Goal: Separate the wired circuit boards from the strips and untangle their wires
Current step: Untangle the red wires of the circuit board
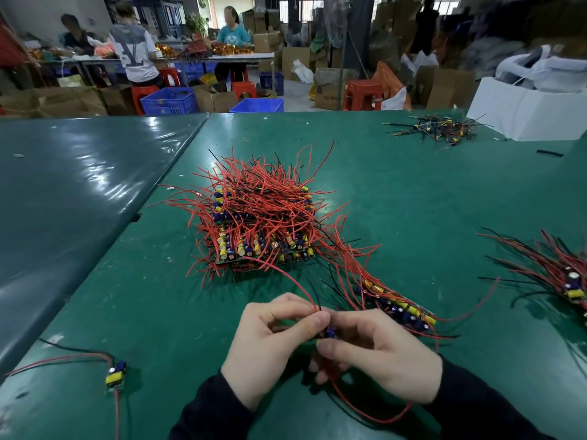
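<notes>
Over the green table, the left hand and right hand meet, fingers curled, both pinching one small wired circuit board between them.

Bright overhead light — glare on table cover, edges warped, background soft.

No readable text, cardboard box shows dark printed characters, too blurred to make out
</notes>
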A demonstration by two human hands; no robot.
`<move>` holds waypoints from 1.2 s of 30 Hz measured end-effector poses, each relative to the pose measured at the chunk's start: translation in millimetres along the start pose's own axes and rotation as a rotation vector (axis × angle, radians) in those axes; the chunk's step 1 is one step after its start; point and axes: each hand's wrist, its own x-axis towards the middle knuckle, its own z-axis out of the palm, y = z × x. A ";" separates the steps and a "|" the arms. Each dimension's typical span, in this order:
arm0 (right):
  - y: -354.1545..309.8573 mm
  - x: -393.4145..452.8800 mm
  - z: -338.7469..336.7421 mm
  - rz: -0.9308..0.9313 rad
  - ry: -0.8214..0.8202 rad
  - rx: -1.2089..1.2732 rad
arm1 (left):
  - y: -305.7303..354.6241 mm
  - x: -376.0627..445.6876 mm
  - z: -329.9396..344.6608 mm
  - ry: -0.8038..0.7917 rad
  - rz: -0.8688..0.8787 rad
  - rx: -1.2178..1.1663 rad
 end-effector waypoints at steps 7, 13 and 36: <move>3.0 0.9 6.4 -0.038 -0.042 -0.132 | 9.0 2.2 -11.2 -0.149 -0.064 -0.007; 3.1 -0.1 5.3 -0.017 -0.039 -0.176 | 5.9 1.6 -9.3 -0.106 -0.034 0.018; 12.2 3.8 6.5 0.026 -0.053 -0.114 | 3.1 4.3 -9.4 0.161 0.095 0.251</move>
